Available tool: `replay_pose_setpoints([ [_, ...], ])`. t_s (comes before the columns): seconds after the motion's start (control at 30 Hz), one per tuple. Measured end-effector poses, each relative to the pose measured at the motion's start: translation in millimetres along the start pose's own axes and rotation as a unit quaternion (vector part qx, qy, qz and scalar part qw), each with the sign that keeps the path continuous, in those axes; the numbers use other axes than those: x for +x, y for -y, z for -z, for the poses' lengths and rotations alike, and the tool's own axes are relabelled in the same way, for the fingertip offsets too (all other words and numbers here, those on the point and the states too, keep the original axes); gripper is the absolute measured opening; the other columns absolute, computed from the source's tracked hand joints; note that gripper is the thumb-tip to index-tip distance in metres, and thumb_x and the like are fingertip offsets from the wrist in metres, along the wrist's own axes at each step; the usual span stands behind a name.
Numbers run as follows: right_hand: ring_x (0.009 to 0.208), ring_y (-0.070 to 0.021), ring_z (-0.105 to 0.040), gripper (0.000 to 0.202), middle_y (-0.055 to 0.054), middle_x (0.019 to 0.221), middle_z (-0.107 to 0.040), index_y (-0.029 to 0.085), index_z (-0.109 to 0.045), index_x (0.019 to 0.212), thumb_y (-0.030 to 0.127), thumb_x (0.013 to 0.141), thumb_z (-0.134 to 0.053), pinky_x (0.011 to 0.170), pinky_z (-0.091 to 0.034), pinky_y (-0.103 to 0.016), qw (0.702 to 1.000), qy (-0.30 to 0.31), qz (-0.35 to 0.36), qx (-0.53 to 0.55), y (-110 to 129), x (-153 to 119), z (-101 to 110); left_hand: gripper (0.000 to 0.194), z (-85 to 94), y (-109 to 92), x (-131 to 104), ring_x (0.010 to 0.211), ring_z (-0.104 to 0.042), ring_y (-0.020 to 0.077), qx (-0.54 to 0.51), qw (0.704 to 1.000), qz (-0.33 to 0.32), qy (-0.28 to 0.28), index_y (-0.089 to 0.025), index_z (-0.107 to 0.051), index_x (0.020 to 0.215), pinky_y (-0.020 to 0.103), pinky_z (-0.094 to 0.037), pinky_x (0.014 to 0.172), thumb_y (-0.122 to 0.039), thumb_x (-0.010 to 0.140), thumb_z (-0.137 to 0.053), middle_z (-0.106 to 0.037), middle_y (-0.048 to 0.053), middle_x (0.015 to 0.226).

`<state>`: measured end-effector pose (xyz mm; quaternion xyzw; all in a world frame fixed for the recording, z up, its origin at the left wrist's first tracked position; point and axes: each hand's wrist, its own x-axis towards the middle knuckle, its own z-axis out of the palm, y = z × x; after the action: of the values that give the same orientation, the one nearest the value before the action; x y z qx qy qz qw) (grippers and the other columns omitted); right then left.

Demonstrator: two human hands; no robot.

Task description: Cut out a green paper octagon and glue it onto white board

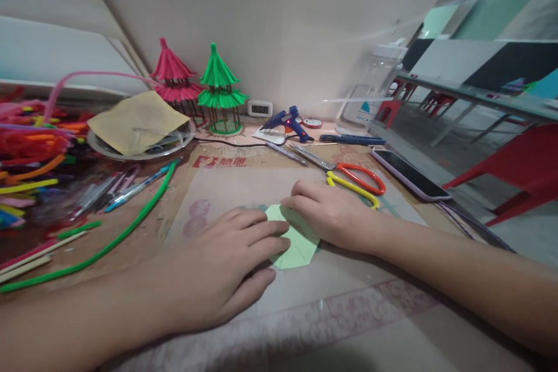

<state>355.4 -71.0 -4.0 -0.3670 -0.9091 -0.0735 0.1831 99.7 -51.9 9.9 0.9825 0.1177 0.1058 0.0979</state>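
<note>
A light green paper polygon (pixel 299 250) lies flat on the covered work surface, with faint lines on it. My left hand (pixel 235 256) rests palm down with its fingers spread, the fingertips on the paper's left side. My right hand (pixel 329 212) lies over the paper's upper right edge, its fingers curled down; whether they pinch anything is hidden. Just beyond it are open scissors (pixel 344 177) with red and yellow handles.
Behind stand pink (pixel 174 78) and green (pixel 221 93) pagoda models, a blue glue gun (pixel 285 122) and a bottle (pixel 366 90). A phone (pixel 410 174) lies right; pipe cleaners (pixel 35 145), pens and a paper-topped plate (pixel 98 145) are left.
</note>
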Motion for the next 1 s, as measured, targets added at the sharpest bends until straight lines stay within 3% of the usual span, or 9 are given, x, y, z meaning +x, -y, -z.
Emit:
replay_pose_setpoints([
  [0.13, 0.091, -0.0195, -0.063, 0.020, -0.010, 0.100, -0.065, 0.016, -0.065, 0.110, 0.011, 0.099, -0.049, 0.079, -0.053, -0.032, 0.987, -0.096, -0.054, 0.114, -5.4, 0.4, -1.5, 0.031, -2.0, 1.6, -2.0, 0.125, -0.057, 0.0301, 0.004, 1.000, -0.012, -0.015, -0.021, -0.061, 0.128, 0.050, -0.045, 0.106, -0.025, 0.098, -0.052, -0.064, 0.007, 0.138],
  [0.23, 0.095, -0.0195, -0.064, 0.022, -0.009, 0.102, -0.066, 0.018, -0.064, 0.109, 0.006, 0.095, -0.051, 0.084, -0.055, -0.035, 0.977, -0.132, -0.069, 0.155, -6.2, 0.5, 0.2, 0.035, -3.1, 3.3, -4.0, 0.131, -0.054, 0.0291, -0.008, 0.999, -0.030, -0.022, -0.019, -0.058, 0.131, 0.048, -0.045, 0.110, -0.023, 0.097, -0.053, -0.063, 0.009, 0.141],
  [0.43, 0.096, -0.0212, -0.065, 0.023, -0.009, 0.102, -0.069, 0.019, -0.063, 0.107, 0.005, 0.094, -0.051, 0.086, -0.055, -0.038, 0.979, -0.101, -0.054, 0.169, -5.0, 1.1, 0.8, 0.035, -2.2, 4.3, -3.8, 0.130, -0.056, 0.0278, -0.031, 0.998, -0.045, -0.021, -0.018, -0.059, 0.131, 0.046, -0.046, 0.111, -0.021, 0.096, -0.053, -0.065, 0.009, 0.137],
  [0.63, 0.091, -0.0192, -0.065, 0.016, -0.008, 0.098, -0.069, 0.018, -0.062, 0.104, 0.009, 0.097, -0.052, 0.079, -0.055, -0.033, 0.983, -0.054, -0.058, 0.168, -5.5, 0.3, -1.1, 0.035, -1.6, 3.8, -2.8, 0.130, -0.056, 0.0274, -0.031, 0.999, -0.040, -0.018, -0.018, -0.060, 0.130, 0.046, -0.045, 0.113, -0.022, 0.096, -0.053, -0.065, 0.008, 0.137],
  [0.77, 0.089, -0.0207, -0.064, 0.018, -0.010, 0.098, -0.067, 0.015, -0.064, 0.105, 0.011, 0.100, -0.047, 0.077, -0.054, -0.034, 0.994, -0.009, -0.029, 0.100, -5.6, -1.5, -2.5, 0.032, 0.8, 2.6, -1.1, 0.129, -0.057, 0.0277, -0.034, 0.999, -0.034, -0.009, -0.019, -0.062, 0.127, 0.046, -0.047, 0.110, -0.023, 0.096, -0.053, -0.067, 0.007, 0.134],
  [1.0, 0.087, -0.0193, -0.063, 0.020, -0.010, 0.100, -0.067, 0.016, -0.064, 0.108, 0.012, 0.101, -0.046, 0.076, -0.053, -0.032, 0.997, -0.024, -0.004, 0.075, -7.5, -2.8, -5.9, 0.031, 1.7, 0.9, -1.5, 0.127, -0.058, 0.0277, -0.036, 0.999, -0.033, -0.015, -0.019, -0.062, 0.125, 0.045, -0.046, 0.110, -0.022, 0.095, -0.054, -0.068, 0.008, 0.132],
])
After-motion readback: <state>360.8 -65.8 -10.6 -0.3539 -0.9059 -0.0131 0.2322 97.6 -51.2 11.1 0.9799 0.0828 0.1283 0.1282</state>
